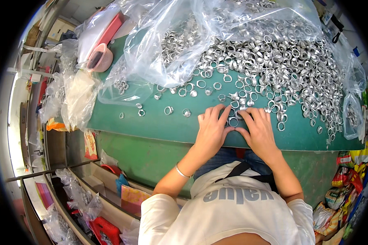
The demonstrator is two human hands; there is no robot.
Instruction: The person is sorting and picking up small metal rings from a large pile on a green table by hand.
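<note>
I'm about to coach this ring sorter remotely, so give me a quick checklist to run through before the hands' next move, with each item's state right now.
1. Both hands on the work: ok. The left hand and right hand rest side by side on the green table.
2. A ring within reach: ok. One loose ring lies between the fingertips.
3. Supply at hand: ok. The pile of metal rings lies just beyond the hands.
4. Grip on a ring: cannot tell; the fingers hide it.
5. Stray rings gathered: not ok. Several scattered rings lie apart to the left.
6. Clear plastic bag off the pile: not ok; it overlaps the rings.
</note>
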